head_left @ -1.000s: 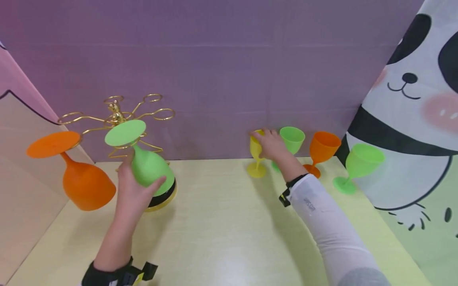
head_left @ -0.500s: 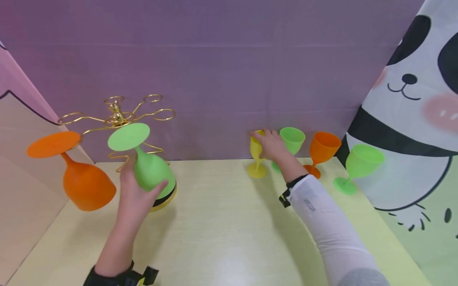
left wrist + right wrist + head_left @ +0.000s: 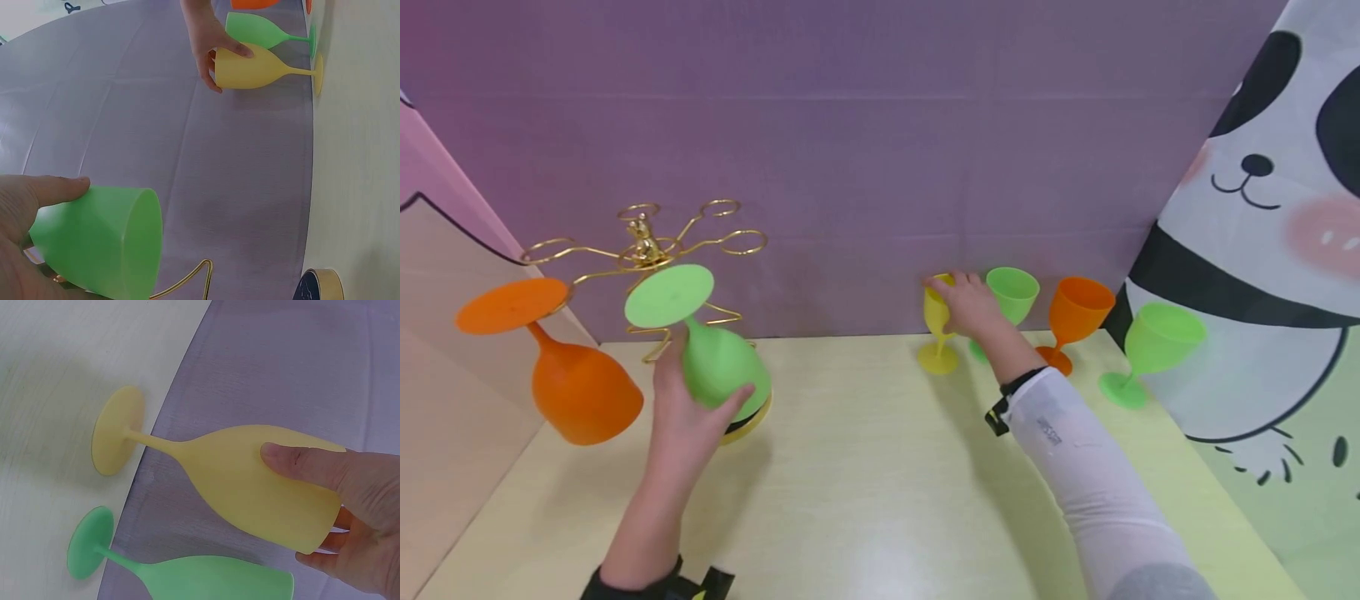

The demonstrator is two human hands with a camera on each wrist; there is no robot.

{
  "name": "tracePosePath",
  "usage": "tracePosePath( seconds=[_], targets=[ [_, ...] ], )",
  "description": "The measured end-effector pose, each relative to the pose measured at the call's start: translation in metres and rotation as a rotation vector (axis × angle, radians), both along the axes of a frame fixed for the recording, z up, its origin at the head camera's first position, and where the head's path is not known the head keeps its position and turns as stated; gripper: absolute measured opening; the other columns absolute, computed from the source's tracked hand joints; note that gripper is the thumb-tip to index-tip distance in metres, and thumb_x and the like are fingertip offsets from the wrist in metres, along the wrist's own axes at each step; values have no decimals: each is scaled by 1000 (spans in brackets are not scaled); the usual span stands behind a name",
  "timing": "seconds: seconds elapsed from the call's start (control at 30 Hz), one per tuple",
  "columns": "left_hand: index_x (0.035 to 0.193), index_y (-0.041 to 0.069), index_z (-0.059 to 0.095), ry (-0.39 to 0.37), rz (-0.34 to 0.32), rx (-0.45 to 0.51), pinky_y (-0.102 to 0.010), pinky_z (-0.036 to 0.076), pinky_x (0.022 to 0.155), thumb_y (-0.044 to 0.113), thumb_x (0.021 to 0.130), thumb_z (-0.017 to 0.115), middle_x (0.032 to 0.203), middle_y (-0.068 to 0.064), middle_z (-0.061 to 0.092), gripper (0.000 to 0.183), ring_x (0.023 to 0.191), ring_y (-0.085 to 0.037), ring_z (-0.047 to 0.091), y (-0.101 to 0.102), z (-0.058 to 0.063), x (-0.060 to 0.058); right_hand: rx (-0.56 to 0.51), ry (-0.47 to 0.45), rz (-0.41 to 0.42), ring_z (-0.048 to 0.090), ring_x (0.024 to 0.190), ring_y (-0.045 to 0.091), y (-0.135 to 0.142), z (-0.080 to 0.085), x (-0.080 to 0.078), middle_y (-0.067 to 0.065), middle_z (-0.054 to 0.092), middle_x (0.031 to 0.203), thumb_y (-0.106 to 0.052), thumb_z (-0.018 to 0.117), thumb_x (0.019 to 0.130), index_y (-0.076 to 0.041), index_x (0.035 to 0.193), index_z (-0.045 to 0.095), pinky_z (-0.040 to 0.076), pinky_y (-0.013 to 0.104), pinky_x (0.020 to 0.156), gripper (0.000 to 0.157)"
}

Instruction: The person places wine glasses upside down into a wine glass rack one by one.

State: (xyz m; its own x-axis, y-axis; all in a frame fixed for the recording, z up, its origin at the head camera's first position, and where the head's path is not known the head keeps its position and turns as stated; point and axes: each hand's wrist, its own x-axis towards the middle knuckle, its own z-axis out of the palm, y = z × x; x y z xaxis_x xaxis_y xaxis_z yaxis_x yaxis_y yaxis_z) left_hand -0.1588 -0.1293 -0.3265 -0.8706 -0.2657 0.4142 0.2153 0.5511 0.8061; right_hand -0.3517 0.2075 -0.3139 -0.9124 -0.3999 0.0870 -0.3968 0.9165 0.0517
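Note:
An upside-down green goblet (image 3: 722,367) is gripped round its bowl by my left hand (image 3: 688,404), in front of a gold wire rack (image 3: 647,250). In the left wrist view the thumb lies along the green bowl (image 3: 97,240). Beside it an orange goblet (image 3: 583,392) hangs upside down from a ring of the rack. On the right, my right hand (image 3: 973,308) holds a yellow goblet (image 3: 936,321) near its rim; the goblet stands upright on the table. The right wrist view shows the thumb on the yellow bowl (image 3: 244,481), with the fingers partly hidden behind.
Right of the yellow goblet stand upright a green goblet (image 3: 1015,292), an orange goblet (image 3: 1078,308) and another green goblet (image 3: 1161,337). The rack's round base (image 3: 748,425) rests on the table (image 3: 850,467). A purple backdrop (image 3: 850,167) rises behind the table's back edge.
The green goblet in my left hand has come down slightly and a little to the right, its foot now lower against the rack. The right hand and yellow goblet have stayed in place.

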Motion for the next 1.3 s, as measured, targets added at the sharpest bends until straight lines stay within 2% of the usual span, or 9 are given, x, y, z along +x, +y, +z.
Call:
tracePosePath(
  seconds=[0.43,0.67,1.0,1.3],
  targets=[
    [146,14,13,33,-4,-21,-59,27,102,7,69,77,142,-20,24,100,123,-35,27,0,-4,2,1,-11,-8,34,118,44,1,-1,-1,24,33,136,-20,78,69,-25,140,33,40,56,92,84],
    [147,17,11,10,14,-31,-62,29,99,8,70,76,142,-22,23,101,122,-38,28,0,-3,5,-9,-22,-11,33,119,44,1,-1,-1,24,31,137,-19,78,69,-25,140,33,41,55,91,84],
    [147,23,11,21,16,-29,-62,29,99,6,70,75,143,-20,23,101,123,-37,28,0,-4,9,1,-20,-6,33,118,44,1,0,-1,24,31,138,-20,78,70,-25,140,32,40,55,92,84],
    [147,17,13,13,9,-26,-63,31,96,7,70,76,143,-21,24,100,122,-38,28,-4,-3,11,-9,-11,-3,35,116,44,1,0,0,23,33,137,-19,78,69,-26,141,33,40,55,91,85]
  ],
)
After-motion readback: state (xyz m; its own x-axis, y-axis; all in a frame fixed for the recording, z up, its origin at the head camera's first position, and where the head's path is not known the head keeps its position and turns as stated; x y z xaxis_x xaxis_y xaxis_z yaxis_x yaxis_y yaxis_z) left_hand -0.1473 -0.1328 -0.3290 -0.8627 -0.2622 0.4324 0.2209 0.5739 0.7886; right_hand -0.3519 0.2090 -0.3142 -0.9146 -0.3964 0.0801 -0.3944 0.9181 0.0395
